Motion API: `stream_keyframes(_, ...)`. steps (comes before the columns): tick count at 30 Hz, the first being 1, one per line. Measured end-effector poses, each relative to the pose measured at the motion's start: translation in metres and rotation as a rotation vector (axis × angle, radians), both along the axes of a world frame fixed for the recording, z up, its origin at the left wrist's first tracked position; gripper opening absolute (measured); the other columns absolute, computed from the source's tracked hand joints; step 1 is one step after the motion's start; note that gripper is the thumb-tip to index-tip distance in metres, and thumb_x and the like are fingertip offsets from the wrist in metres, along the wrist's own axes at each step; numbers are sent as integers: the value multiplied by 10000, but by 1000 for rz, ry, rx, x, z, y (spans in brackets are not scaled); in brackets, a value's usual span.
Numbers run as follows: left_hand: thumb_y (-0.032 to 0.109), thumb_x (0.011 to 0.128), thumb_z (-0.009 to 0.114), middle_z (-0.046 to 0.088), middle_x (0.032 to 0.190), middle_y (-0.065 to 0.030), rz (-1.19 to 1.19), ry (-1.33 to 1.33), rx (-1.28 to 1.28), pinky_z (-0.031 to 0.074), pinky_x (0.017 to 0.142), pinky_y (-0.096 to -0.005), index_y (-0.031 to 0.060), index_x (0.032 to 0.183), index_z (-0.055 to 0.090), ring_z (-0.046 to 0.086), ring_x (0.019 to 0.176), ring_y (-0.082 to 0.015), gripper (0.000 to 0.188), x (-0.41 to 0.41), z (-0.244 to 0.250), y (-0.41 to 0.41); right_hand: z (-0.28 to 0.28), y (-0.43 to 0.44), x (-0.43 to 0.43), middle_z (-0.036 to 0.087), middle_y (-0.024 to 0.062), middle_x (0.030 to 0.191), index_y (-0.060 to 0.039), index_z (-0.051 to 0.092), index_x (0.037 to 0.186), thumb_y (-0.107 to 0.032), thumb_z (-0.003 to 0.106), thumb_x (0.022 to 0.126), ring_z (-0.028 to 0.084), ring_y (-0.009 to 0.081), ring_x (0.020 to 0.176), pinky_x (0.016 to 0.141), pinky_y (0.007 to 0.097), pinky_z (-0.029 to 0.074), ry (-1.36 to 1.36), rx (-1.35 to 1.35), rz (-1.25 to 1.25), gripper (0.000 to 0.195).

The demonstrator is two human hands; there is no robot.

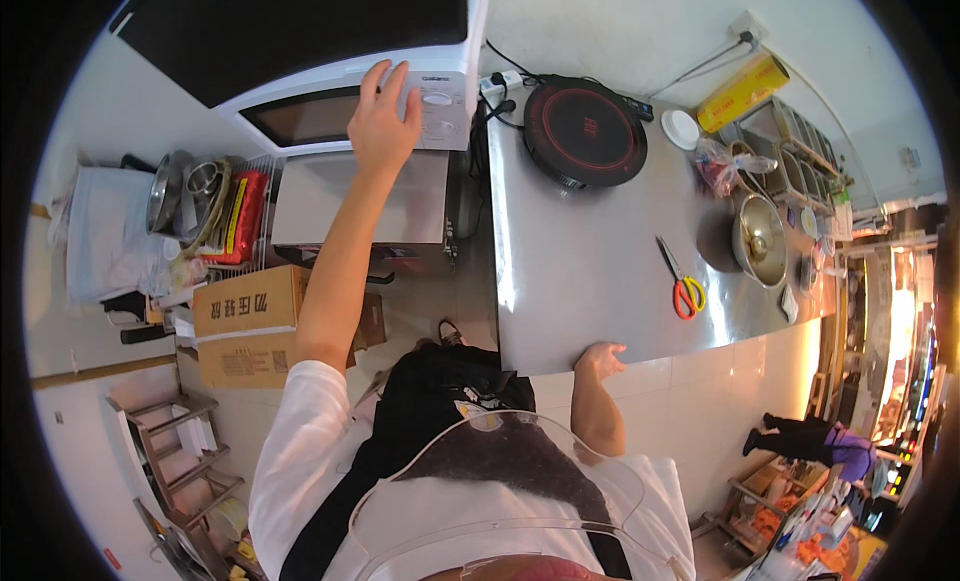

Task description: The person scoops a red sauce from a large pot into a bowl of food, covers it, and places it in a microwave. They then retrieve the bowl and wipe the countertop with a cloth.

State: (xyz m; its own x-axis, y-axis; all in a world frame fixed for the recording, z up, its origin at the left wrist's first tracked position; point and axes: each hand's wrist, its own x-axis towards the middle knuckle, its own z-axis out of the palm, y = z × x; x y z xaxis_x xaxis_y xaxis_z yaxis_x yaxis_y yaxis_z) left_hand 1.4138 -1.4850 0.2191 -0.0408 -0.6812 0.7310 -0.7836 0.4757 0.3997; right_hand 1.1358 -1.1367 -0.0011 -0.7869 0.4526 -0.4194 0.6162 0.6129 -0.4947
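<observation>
My left hand (384,119) is raised at the front of a white Galanz microwave oven (444,142), fingers apart and holding nothing. Its thumb is close to the upper control knob (437,99), and the fingertips overlap the edge between door and panel; whether they touch is hard to tell. The dark door window (300,119) lies left of the hand. My right hand (600,359) rests on the near edge of a stainless steel table (577,281), fingers apart, with nothing in it. Scissors (682,281) with red and yellow handles lie on the tabletop beyond that hand.
An induction cooker (585,130), a metal bowl (759,239) and a yellow roll (742,93) stand on the table. A power strip (501,83) with cables sits behind. Left are cardboard boxes (247,303) and a wire rack (262,172). Another person (810,440) stands far right.
</observation>
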Motion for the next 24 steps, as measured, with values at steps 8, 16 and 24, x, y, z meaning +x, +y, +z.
stream_keyframes(8, 175, 847, 642, 528, 1312, -42, -61, 40, 14, 502, 635, -303, 148, 1241, 610, 568, 647, -169, 396, 1, 4, 7, -43, 8, -15, 577, 263, 1201, 40, 350, 1347, -500, 388, 945, 592, 430, 1056, 888, 509, 479, 127, 79, 1, 674)
stream_keyframes(16, 146, 836, 633, 487, 1357, -45, -72, 28, 32, 488, 625, -297, 144, 1279, 579, 519, 605, -143, 446, -8, 4, 11, -62, 13, -21, 554, 279, 1226, 53, 375, 1316, -488, 423, 930, 594, 432, 1046, 879, 504, 477, 234, 146, 2, 666)
stream_keyframes(24, 202, 872, 646, 514, 1284, -79, -76, 63, 10, 466, 612, -287, 117, 1230, 599, 490, 577, -144, 371, -4, 4, -1, -60, 12, -19, 564, 248, 1226, 32, 372, 1342, -489, 420, 933, 597, 427, 1048, 885, 506, 478, 200, 126, -21, 664)
